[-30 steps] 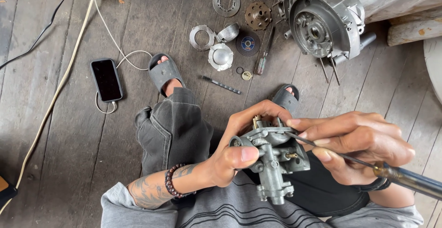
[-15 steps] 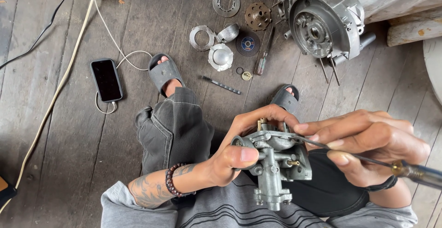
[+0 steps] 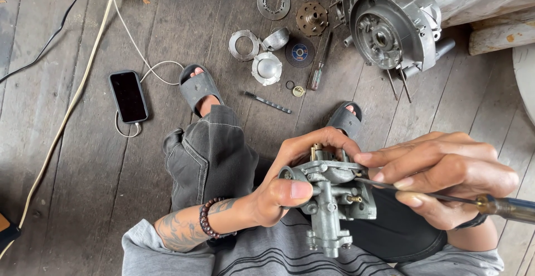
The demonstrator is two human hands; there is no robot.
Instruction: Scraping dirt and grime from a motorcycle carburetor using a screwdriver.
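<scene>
The left hand [image 3: 284, 189] is wrapped around a grey metal carburetor [image 3: 333, 198], held near the lap. The right hand [image 3: 446, 178] pinches a screwdriver [image 3: 446, 197], its tip touching the carburetor. On the dark wooden floor [image 3: 67, 159] farther off lie one engine case [image 3: 393, 25], one phone [image 3: 128, 96] and two round discs [image 3: 273, 1].

Carburettor [image 3: 333, 198]: dull grey cast metal, grimy, with a small brass fitting. Screwdriver [image 3: 446, 197]: thin steel shaft. Engine casing [image 3: 393, 25]: matt, rough-cast aluminium. Floor [image 3: 67, 159]: weathered, rough wooden planks. Phone [image 3: 128, 96]: glossy black glass. Trousers [image 3: 209, 153]: faded dark denim.
</scene>
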